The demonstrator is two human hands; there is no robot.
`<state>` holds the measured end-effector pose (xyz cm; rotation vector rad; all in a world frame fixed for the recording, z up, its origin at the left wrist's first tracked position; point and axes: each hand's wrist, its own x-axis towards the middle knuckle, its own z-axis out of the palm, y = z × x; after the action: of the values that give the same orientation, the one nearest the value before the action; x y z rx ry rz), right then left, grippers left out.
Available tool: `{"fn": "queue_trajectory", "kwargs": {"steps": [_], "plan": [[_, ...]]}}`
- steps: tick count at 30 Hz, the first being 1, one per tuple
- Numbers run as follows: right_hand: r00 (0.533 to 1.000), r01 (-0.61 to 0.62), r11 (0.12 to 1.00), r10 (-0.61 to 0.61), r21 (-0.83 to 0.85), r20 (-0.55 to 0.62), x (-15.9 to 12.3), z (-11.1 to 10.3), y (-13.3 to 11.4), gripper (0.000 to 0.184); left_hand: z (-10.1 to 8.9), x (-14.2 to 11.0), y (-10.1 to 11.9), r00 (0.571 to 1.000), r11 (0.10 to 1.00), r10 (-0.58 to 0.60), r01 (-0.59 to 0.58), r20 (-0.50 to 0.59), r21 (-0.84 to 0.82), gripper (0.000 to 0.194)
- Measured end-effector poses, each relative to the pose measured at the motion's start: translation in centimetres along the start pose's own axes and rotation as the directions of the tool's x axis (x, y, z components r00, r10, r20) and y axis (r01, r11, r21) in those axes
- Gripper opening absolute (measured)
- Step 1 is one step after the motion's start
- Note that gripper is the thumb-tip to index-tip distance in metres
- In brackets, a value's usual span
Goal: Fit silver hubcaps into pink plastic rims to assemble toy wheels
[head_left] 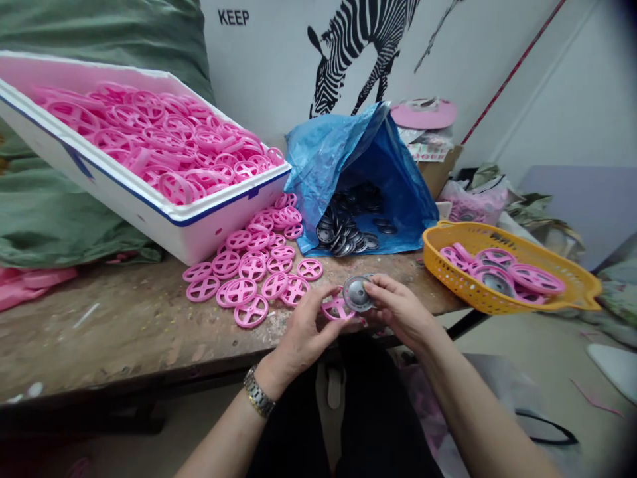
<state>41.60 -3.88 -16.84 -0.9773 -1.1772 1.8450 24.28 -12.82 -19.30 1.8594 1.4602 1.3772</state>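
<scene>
My left hand point(304, 330), with a metal watch on its wrist, pinches a pink plastic spoked wheel point(336, 309) at the front edge of the worn wooden table point(124, 325). My right hand point(398, 307) grips a round grey metal disc point(357, 293), held against the pink wheel. Both hands meet just off the table's edge, over my lap. A loose pile of pink wheels point(253, 265) lies on the table to the left of my hands.
A white foam box point(149, 206) full of pink wheels stands tilted at the back left. An open blue plastic bag point(358, 172) holds several metal discs. A yellow basket point(502, 292) at the right holds assembled pink wheels. Green sacks lie behind the box.
</scene>
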Motion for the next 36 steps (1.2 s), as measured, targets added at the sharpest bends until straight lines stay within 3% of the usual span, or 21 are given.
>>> {"fn": "queue_trajectory", "kwargs": {"steps": [4,7,10,12,15,19,25,31,36], "plan": [[1.000,-0.003,0.998,0.002,0.069,0.020,-0.9,1.0,1.4,0.044,0.1,-0.3,0.2,0.996,0.995,0.089,-0.090,0.029,0.039,0.046],[0.999,0.034,0.994,-0.031,0.101,-0.033,-1.3,1.3,2.0,0.045,0.3,-0.6,0.1,0.996,0.997,0.079,-0.078,-0.039,0.030,0.057],[0.994,0.079,0.992,-0.071,0.101,-0.085,-1.6,1.1,2.5,0.046,0.7,-0.6,0.4,0.981,0.958,-0.192,0.189,0.008,-0.214,0.065],[0.987,0.124,0.988,-0.113,0.089,-0.117,-1.7,0.8,2.8,0.045,1.0,-0.4,1.0,0.920,0.834,-0.360,0.393,0.157,-0.387,0.064],[0.965,0.213,0.976,-0.204,0.037,-0.167,-2.1,0.6,3.2,0.042,1.3,-0.3,1.9,0.851,0.688,-0.434,0.525,0.295,-0.502,0.050],[0.922,0.321,0.937,-0.342,-0.135,-0.183,-2.8,0.8,3.8,0.033,1.8,-0.3,2.8,0.845,0.637,-0.450,0.530,0.288,-0.559,0.040],[0.865,0.391,0.847,-0.472,-0.360,-0.171,-3.6,1.0,5.0,0.021,2.4,-0.9,3.3,0.844,0.657,-0.455,0.534,0.286,-0.532,0.038],[0.892,0.386,0.814,-0.450,-0.434,-0.049,-4.3,0.3,4.8,0.025,2.6,-1.1,3.0,0.845,0.649,-0.461,0.530,0.272,-0.546,0.036],[0.932,0.341,0.873,-0.361,-0.349,0.006,-4.9,0.0,4.6,0.028,2.6,-1.2,3.0,0.852,0.663,-0.453,0.518,0.262,-0.540,0.032]]}}
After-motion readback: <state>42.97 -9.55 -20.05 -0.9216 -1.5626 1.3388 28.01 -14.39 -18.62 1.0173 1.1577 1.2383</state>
